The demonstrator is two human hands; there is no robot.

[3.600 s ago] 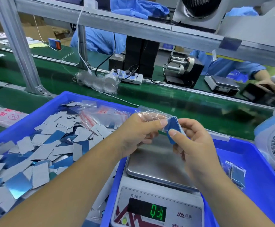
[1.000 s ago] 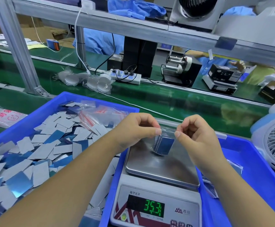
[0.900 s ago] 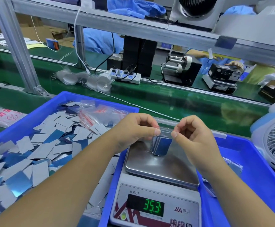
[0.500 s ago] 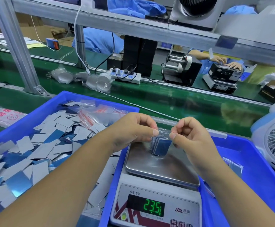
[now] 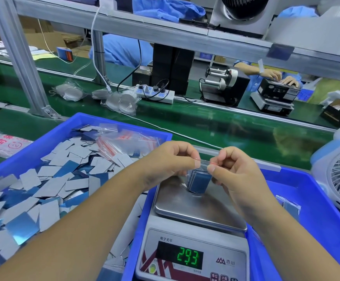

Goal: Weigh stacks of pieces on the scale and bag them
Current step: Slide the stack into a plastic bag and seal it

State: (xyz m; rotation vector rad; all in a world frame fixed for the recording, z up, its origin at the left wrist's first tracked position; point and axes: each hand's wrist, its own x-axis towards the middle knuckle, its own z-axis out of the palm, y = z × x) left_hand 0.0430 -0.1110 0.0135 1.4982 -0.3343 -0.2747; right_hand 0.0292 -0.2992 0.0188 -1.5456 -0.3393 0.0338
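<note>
Bag (image 5: 198, 180) on scale (image 5: 200, 207) | light, slippery film | my left hand (image 5: 170, 162), right hand (image 5: 234, 169) pinch its top seal

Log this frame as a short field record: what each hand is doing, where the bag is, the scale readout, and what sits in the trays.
left hand: pinches the bag's top edge
right hand: pinches the same edge from the other side
zip bag: clear, holds a stack of blue pieces, bottom touching the scale platter
scale display: green digits 29.3
left blue tray: loose grey and blue pieces, empty red-striped bags
right blue tray: holds the scale and a filled bag
</note>
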